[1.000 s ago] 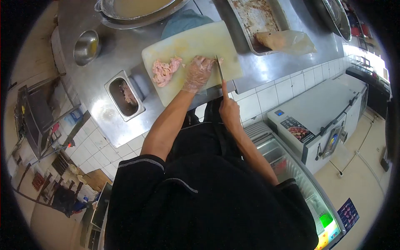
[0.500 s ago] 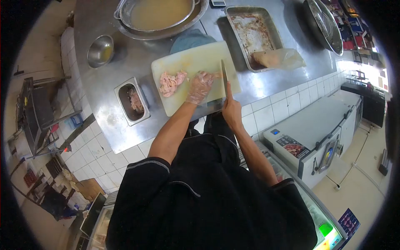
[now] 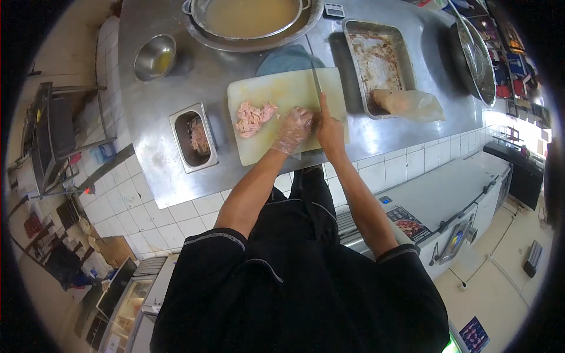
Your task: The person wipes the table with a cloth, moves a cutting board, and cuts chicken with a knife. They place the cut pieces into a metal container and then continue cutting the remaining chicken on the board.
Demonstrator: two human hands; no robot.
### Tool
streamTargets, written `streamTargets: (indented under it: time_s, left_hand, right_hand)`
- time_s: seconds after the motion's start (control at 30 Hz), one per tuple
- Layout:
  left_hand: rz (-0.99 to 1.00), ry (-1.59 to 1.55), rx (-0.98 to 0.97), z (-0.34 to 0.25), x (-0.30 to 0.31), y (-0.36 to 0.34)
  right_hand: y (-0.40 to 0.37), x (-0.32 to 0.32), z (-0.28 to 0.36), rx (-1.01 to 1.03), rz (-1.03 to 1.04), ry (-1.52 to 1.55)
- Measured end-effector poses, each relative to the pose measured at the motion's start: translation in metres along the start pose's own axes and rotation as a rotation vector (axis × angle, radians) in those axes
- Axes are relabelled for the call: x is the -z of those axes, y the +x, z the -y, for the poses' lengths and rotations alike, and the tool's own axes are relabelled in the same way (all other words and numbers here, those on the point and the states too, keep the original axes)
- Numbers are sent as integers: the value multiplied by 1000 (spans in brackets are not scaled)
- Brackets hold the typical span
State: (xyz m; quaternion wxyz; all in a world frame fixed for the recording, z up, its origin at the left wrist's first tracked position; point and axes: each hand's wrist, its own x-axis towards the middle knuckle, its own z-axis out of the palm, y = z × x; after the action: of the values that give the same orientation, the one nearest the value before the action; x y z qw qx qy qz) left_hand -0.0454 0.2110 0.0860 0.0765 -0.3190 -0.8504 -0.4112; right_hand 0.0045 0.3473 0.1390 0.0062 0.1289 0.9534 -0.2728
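My right hand is closed round the handle of a knife, forefinger stretched along it. The blade points away from me over the right part of a white cutting board. My left hand, in a clear plastic glove, presses down on the board just left of the knife. Its fingers are curled together over a piece of raw meat, now mostly hidden between the two hands. A pile of pale pink raw meat pieces lies on the board's left side.
Left of the board stands a steel container with meat pieces. Behind it is a steel bowl. A large pot of cloudy liquid and a blue-grey cloth are beyond the board. A stained tray holds a plastic-wrapped item.
My right hand and the knife have moved forward and left across the board, close against my left hand. The strip of meat that showed between them is now covered. The whole view has shifted slightly.
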Motion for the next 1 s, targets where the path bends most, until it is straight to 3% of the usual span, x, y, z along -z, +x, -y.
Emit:
streamTargets:
  time_s: [0.13, 0.23, 0.43, 0.53, 0.67, 0.73, 0.93, 1.0]
  left_hand:
    - [26, 26, 11, 1, -5, -1]
    - [-89, 61, -37, -6, 1, 0]
    - [21, 10, 74, -3, -6, -3]
    - [-56, 125, -161, 4, -13, -4]
    - [-86, 39, -55, -6, -6, 3]
    - [-114, 12, -57, -3, -9, 1]
    - [138, 221, -274, 15, 1, -22]
    - [106, 154, -162, 13, 5, -33]
  right_hand:
    - [-3, -3, -2, -58, 46, -16]
    - [-15, -6, -4, -17, 3, 37]
    - [-60, 5, 6, -147, 80, 44]
    - [-100, 11, 4, -202, 123, 29]
    - [-146, 15, 2, -214, 109, -11]
    - [-148, 22, 9, -250, 146, -22]
    - [-113, 29, 12, -233, 95, 68]
    - [-95, 24, 14, -212, 75, 69]
